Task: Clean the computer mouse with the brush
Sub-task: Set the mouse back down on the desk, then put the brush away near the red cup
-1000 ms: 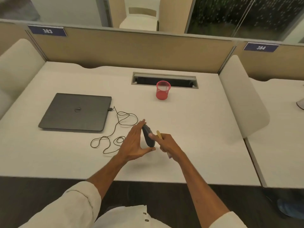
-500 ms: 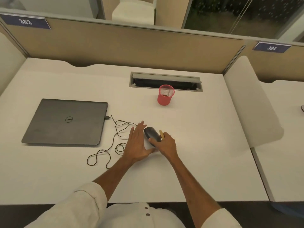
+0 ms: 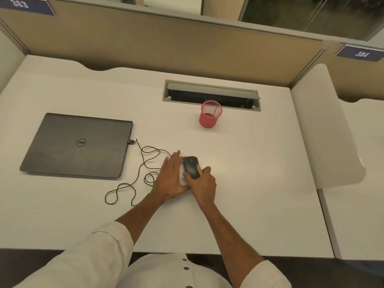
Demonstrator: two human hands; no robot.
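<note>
Head-worn wide view, looking forward and steeply down at the table (image 3: 249, 204).

There is a single view, so nothing is shared with a second one. It sits above the person's chest, whose shirt front and both sleeves fill the bottom edge, and faces the far partition (image 3: 166, 48), which runs across the top. The left hand (image 3: 170, 179) and right hand (image 3: 202, 185) meet close to the middle of the frame, near enough that single fingers can be told apart. The wide lens bends the table's side edges outward, and takes in the laptop (image 3: 79, 146) at left and the neighbouring desk (image 3: 363, 204) at right.
</note>
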